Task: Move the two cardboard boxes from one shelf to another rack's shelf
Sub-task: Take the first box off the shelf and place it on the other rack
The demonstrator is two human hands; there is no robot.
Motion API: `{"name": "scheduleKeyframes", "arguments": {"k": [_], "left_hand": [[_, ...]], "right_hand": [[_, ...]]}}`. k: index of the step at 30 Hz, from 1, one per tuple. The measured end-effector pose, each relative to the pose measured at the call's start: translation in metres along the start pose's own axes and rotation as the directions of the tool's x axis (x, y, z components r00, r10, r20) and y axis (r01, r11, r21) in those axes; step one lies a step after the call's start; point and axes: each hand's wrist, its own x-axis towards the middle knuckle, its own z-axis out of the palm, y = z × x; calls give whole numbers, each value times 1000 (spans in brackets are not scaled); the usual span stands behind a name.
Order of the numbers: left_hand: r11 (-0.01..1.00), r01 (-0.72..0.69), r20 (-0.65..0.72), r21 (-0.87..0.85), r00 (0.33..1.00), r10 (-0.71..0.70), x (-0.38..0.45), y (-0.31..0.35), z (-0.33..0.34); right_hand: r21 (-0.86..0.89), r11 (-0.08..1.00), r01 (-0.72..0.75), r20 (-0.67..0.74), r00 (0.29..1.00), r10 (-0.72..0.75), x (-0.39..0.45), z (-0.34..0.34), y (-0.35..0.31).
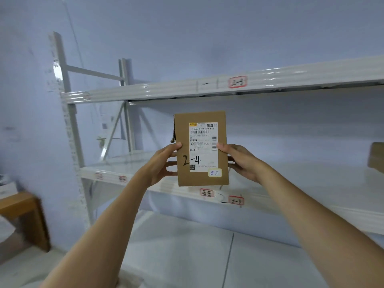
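A small brown cardboard box (201,179) with a white shipping label and "2-4" handwritten on it is held upright in front of me, at the height of the white rack's middle shelf (291,183). My left hand (164,163) grips its left edge and my right hand (241,161) grips its right edge. A second cardboard box (376,156) rests on that same middle shelf at the far right, cut off by the frame edge.
The white metal rack has an upper shelf beam (166,88) with a red tag "2-3" and a lower shelf (187,256) below. A rack upright (68,125) stands at left. A wooden table (22,206) sits at the lower left by the wall.
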Motion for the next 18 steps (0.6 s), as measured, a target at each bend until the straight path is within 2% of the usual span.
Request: {"name": "scheduleKeyframes", "arguments": {"k": [8,18], "left_hand": [[1000,-17,-61,-10,998,17,0,-4,-101],[1000,-8,-105,22,994,11,66,-34,-214]], "right_hand": [[0,1000,25,38,999,-25,66,85,-1],[4,998,62,33,998,-62,190,157,41]]}}
